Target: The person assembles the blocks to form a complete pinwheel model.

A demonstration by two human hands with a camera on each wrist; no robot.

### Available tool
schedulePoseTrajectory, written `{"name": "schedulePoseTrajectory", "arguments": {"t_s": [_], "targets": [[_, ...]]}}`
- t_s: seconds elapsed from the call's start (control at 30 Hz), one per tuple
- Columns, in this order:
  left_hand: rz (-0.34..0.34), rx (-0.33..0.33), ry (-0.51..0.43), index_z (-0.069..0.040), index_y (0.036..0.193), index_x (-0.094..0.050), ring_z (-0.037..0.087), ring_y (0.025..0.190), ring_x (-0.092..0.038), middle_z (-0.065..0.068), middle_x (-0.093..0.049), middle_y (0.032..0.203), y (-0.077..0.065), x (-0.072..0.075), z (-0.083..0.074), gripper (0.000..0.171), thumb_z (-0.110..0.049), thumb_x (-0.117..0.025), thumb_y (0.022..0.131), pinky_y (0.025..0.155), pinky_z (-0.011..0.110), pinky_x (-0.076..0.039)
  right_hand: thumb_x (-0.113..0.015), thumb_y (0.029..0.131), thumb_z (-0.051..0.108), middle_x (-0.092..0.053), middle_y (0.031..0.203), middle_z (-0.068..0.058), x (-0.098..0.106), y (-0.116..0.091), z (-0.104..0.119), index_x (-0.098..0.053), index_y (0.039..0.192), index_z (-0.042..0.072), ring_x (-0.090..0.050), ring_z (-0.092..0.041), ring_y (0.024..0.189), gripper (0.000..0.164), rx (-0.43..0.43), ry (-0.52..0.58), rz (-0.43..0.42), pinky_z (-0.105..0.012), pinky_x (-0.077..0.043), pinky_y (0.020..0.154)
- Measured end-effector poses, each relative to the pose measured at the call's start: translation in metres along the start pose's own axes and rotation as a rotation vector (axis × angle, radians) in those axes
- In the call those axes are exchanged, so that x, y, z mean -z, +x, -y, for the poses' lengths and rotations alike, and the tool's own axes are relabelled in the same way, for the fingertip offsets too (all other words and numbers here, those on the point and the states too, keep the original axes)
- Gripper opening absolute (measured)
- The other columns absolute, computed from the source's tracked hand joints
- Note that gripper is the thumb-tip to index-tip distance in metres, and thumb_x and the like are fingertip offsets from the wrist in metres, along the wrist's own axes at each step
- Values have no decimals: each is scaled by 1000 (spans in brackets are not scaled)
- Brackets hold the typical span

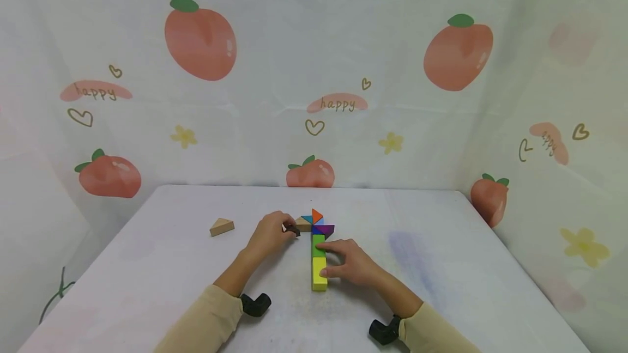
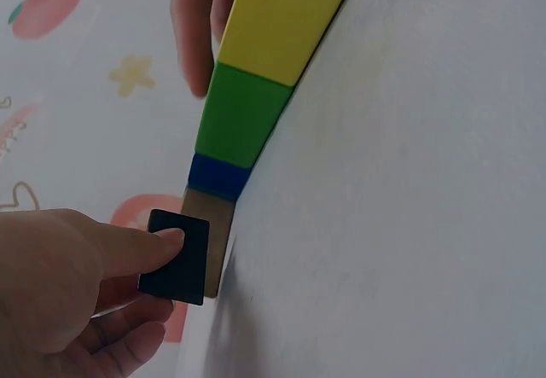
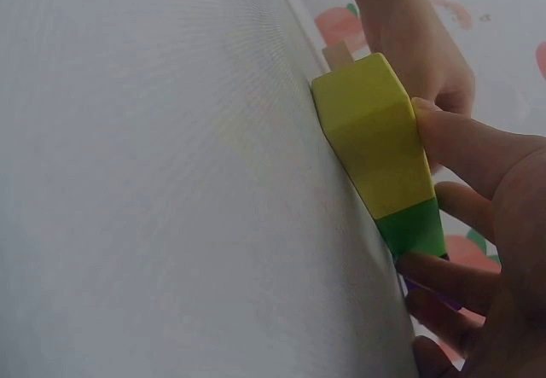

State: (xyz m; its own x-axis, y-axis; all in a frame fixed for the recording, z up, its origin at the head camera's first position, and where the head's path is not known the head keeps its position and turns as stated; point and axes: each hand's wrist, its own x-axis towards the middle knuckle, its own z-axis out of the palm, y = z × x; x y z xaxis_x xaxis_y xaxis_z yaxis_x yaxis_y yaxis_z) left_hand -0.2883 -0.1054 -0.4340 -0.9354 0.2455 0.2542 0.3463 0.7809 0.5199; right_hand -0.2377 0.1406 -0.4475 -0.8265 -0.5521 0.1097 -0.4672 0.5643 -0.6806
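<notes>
My left hand (image 1: 270, 231) pinches a small dark block (image 2: 177, 263) between thumb and fingers, just left of a row of coloured blocks. In the left wrist view the dark block overlaps a natural wood block (image 1: 303, 227) at the row's far end. My right hand (image 1: 352, 261) lies along the row's right side, fingers spread. Its index finger touches the green block (image 1: 318, 253) and its thumb touches the yellow block (image 1: 319, 282). Beyond the green stand a blue and a purple block (image 1: 327, 229), with an orange triangle (image 1: 316, 215) and a teal triangle (image 1: 307, 218) behind.
A loose wooden triangle block (image 1: 222, 226) lies on the white table (image 1: 147, 266), left of my left hand. A printed cloth (image 1: 265, 97) with peaches hangs behind the table. Black wrist devices (image 1: 256, 305) sit at both cuffs.
</notes>
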Motion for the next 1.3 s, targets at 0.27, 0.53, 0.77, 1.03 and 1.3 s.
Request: {"name": "schedulePoseTrajectory", "arguments": {"t_s": [0.27, 0.53, 0.77, 1.03, 1.3], "targets": [[38, -18, 2, -13, 95, -72, 14, 78, -52, -5, -58, 82, 3, -12, -10, 14, -12, -79, 82, 77, 32, -51, -76, 84, 37, -57, 134, -5, 0, 0, -1, -58, 137, 14, -46, -29, 121, 61, 33, 6, -4, -51, -37, 99], [59, -12, 1, -13, 102, -71, 17, 85, -57, -2, -64, 92, 0, -14, -13, 20, -10, -77, 83, 84, 36, -53, -76, 84, 38, -57, 135, -6, -1, 0, -1, -57, 137, 14, -46, -30, 120, 61, 23, 17, 2, -52, -37, 98], [49, -2, -34, -16, 101, -67, 16, 82, -55, -4, -61, 86, -6, -9, -8, 21, -7, -74, 83, 78, 33, -53, -76, 83, 39, -57, 135, -4, -1, 1, -3, -58, 137, 16, -46, -28, 122, 61, 3, 17, -1, -51, -36, 100], [80, -27, -54, -19, 93, -67, 13, 72, -51, -9, -56, 76, -5, -9, -3, 16, -8, -74, 83, 66, 29, -47, -76, 83, 39, -56, 135, -4, -1, 0, -4, -58, 137, 16, -44, -30, 124, 61, -8, 23, 2, -54, -34, 102], [84, 25, -111, -18, 94, -66, 15, 74, -52, -7, -57, 76, -3, -14, -9, 15, -12, -75, 84, 67, 29, -48, -77, 83, 38, -56, 135, -3, -1, -1, -3, -58, 137, 16, -44, -29, 123, 61, -9, 39, -2, -54, -35, 101]]}}
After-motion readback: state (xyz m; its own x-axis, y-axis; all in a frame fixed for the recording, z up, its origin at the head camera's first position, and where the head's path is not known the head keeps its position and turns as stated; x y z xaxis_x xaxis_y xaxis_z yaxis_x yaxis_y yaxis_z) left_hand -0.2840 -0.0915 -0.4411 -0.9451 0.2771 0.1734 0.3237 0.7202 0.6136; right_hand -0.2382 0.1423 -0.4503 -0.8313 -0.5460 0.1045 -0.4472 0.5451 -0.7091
